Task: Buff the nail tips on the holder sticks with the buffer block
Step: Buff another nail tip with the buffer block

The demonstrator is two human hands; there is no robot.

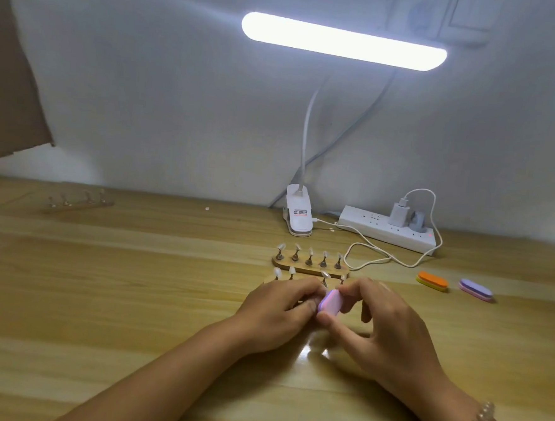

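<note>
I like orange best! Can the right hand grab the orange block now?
Probably not yet: the right hand is pinching the pink buffer block. The way to the orange block looks clear, though.

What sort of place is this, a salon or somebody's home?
Probably a home desk set up for nail work: wooden stands of nail tips on sticks, a white clip-on bar lamp, a white power strip.

Wide table [115, 297] room leftward; two holder bases [298, 268], seemingly abutting, block ahead.
</note>
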